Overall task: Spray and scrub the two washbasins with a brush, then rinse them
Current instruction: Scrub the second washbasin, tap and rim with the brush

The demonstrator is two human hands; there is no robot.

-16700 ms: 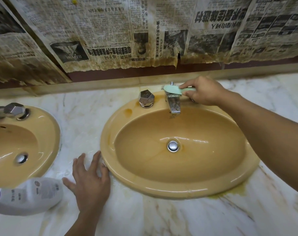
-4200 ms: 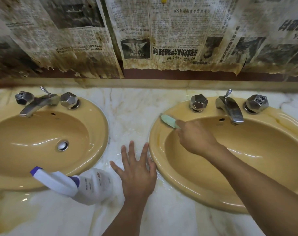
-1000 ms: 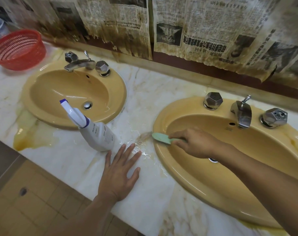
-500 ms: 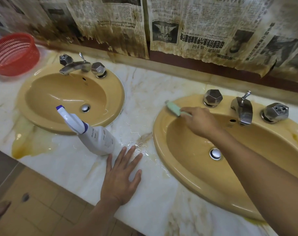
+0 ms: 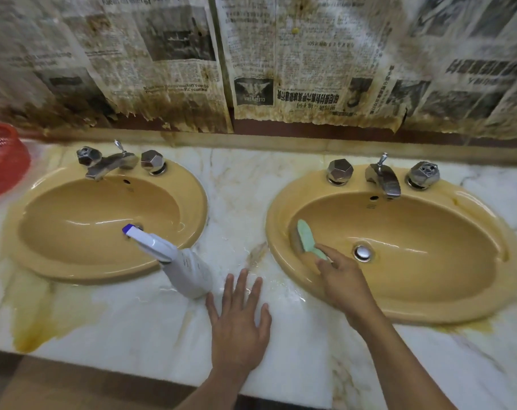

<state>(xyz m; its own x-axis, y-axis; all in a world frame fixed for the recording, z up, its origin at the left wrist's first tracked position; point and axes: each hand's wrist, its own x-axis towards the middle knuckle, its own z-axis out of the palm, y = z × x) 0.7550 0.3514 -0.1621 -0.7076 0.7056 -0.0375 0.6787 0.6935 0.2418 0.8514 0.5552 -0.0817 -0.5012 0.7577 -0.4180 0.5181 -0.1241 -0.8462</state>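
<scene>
I see two yellow basins set in a marble counter (image 5: 280,179). Right hand (image 5: 344,281) grasps the handle of a pale green brush (image 5: 306,239), fingers curled round it. The brush head lies against the inner left wall of the right washbasin (image 5: 428,291), left of the drain (image 5: 362,252). Left hand (image 5: 239,324) is flat on the wet counter between the basins, fingers spread, holding nothing. A white spray bottle (image 5: 181,266) stands just left of that hand, at the near right rim of the left washbasin (image 5: 74,232), nozzle pointing far-left over the bowl. Both bowls look wet. Yellow-brown staining shows on the counter near the left basin. Red basket (image 5: 3,164) at far left. Stained newspaper (image 5: 280,54) covers the wall.
</scene>
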